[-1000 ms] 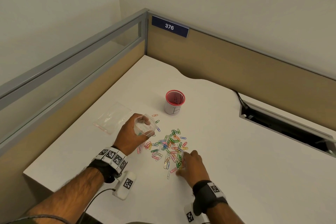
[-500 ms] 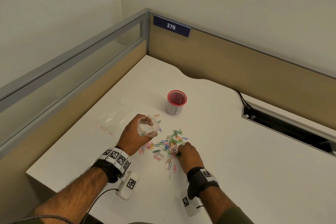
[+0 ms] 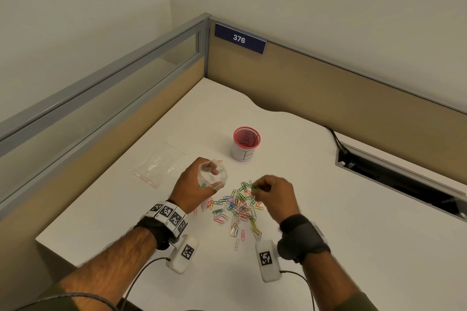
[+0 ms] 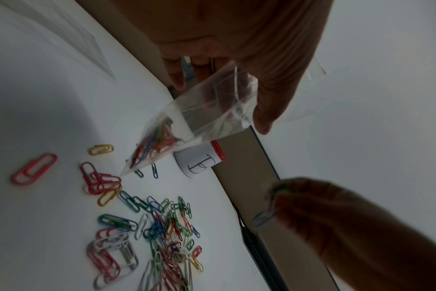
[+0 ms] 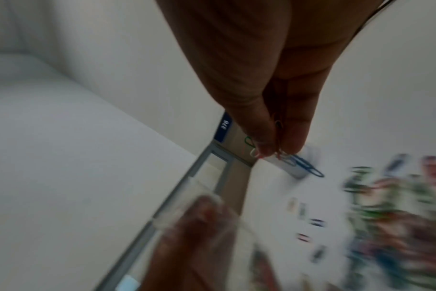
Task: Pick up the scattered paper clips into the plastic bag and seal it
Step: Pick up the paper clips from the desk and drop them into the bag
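paper clips: red, blue, green, yellow, white | counter: white | cup: white, red rim | sign: navy

Head view evenly lit and sharp; wrist views dim, the right one heavily motion-blurred.

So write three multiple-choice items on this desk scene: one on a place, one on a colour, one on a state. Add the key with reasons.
1. Where does the spare flat clear plastic bag lie?
A. left of the left hand
B. inside the cup
C. on the clip pile

2. What colour is the rim of the white paper cup marked B?
A. blue
B. red
C. green

3. How is the small clear plastic bag in the left hand?
A. sealed, empty
B. lying flat
C. held open, some clips inside

Key: A, it lies beside the partition; B, the rim shows red; C, coloured clips sit in its lower corner while the right hand pinches a few coloured paper clips.
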Demonstrator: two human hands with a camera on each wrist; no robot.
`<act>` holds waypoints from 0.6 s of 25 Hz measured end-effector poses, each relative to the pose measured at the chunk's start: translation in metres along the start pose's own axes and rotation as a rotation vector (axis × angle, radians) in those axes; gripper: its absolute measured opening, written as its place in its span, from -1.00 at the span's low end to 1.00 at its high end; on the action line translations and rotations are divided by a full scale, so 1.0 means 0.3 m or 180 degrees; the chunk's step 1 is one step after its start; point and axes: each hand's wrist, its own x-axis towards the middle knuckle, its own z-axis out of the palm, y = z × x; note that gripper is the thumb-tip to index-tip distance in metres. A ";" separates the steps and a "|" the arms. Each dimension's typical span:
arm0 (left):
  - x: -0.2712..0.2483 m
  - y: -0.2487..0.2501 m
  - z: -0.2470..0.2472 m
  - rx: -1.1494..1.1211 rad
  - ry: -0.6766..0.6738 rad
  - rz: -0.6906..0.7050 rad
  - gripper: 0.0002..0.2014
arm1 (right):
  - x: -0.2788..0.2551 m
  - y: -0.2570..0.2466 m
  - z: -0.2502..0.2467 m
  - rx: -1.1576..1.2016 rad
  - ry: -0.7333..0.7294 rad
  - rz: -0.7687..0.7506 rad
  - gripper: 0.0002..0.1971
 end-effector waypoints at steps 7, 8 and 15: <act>0.006 0.002 0.021 0.0249 -0.0047 0.0071 -0.58 | 0.008 -0.290 -0.010 0.0300 -0.0046 -0.0720 -0.92; 0.006 0.005 0.025 0.0320 -0.0040 0.0085 -0.56 | 0.012 -0.301 0.011 0.0204 -0.0079 -0.0767 -0.93; 0.010 0.019 0.023 0.0308 -0.0019 0.0081 -0.55 | 0.011 -0.317 0.056 -0.0149 -0.0152 -0.1031 -0.92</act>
